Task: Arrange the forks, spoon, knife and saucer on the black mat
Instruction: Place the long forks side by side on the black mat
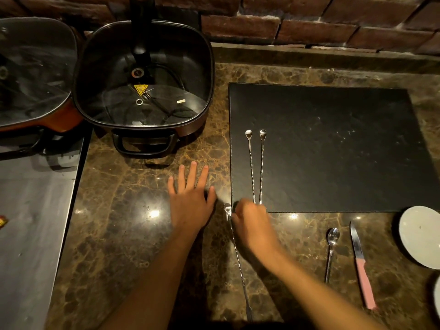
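Observation:
The black mat lies on the marble counter at the right. Two long twisted-handle forks lie side by side along its left part, small round ends pointing away. A third long fork lies on the counter in front of the mat's near left corner, partly under my right wrist. My right hand is curled over the near ends of the two forks and hides them; its grip is blurred. My left hand rests flat on the counter, fingers spread. A spoon, a pink-handled knife and a white saucer lie in front of the mat.
A square electric pan with a glass lid stands at the back left, and a second lidded pan beside it. A steel surface borders the counter on the left. A brick wall runs behind. Another white dish shows at the right edge.

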### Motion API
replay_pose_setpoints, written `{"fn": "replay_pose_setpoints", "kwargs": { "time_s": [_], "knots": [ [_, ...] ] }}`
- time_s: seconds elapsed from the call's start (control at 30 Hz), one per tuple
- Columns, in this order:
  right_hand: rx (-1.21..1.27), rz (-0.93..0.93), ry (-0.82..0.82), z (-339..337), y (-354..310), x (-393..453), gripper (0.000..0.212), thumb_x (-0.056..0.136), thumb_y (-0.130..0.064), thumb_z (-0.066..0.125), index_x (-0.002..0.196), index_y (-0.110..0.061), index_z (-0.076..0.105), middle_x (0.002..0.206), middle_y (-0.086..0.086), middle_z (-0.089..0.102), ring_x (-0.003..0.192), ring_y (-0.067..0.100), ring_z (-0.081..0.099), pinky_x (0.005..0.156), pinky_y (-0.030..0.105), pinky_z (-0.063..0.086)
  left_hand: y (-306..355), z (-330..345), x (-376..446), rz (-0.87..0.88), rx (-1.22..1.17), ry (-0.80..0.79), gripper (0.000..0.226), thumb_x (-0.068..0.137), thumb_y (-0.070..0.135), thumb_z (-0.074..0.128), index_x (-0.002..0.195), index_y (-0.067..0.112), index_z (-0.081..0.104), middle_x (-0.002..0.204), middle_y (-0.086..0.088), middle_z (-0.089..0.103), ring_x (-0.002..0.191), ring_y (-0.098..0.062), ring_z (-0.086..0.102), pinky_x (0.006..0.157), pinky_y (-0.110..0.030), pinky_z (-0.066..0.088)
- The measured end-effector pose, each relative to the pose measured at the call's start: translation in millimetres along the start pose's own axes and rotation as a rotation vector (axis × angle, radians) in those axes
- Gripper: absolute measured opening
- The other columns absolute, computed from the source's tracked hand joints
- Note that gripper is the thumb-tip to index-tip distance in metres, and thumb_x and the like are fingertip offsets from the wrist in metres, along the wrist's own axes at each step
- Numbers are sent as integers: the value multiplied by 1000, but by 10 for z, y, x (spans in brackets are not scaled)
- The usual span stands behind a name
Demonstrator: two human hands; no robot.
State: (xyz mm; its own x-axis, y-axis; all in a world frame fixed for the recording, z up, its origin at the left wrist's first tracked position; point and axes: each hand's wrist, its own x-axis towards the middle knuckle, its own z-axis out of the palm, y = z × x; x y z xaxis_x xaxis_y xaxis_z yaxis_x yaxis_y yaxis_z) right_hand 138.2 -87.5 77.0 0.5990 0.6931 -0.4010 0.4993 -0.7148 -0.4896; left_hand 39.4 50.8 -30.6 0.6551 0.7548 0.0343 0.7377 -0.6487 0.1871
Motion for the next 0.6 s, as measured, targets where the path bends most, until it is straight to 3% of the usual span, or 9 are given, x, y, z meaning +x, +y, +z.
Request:
{"fn": "replay_pose_setpoints", "kwargs": {
  "time_s": [0.13, 0.33, 0.6],
  "knots": [
    [-31, 17, -185, 280, 196, -557, 3, 90, -15, 47, 90, -13, 49, 93, 12, 62, 85, 32, 62, 67, 39, 51, 1, -9, -4, 1, 1, 3, 61, 100, 54, 32, 156, 31, 33, 165, -5, 36, 153, -32, 29, 119, -61, 23],
    [-54, 64, -187, 371, 264, -805, 11, 90, -11, 45, 100, -14, 49, 96, 10, 56, 89, 28, 56, 65, 30, 36, -1, -17, -18, 17, 1, 37, 60, 100, 51, 35, 156, 30, 37, 164, -7, 37, 152, -34, 31, 120, -60, 23],
    [-7, 80, -123, 340, 220, -783, 16, 79, -4, 42, 70, -18, 43, 71, 1, 53, 66, 19, 53, 60, 35, 44, -15, 16, -20, 24, 14, 47, 60, 100, 50, 34, 157, 30, 34, 165, -6, 36, 152, -33, 31, 120, -60, 23]
  ]
}}
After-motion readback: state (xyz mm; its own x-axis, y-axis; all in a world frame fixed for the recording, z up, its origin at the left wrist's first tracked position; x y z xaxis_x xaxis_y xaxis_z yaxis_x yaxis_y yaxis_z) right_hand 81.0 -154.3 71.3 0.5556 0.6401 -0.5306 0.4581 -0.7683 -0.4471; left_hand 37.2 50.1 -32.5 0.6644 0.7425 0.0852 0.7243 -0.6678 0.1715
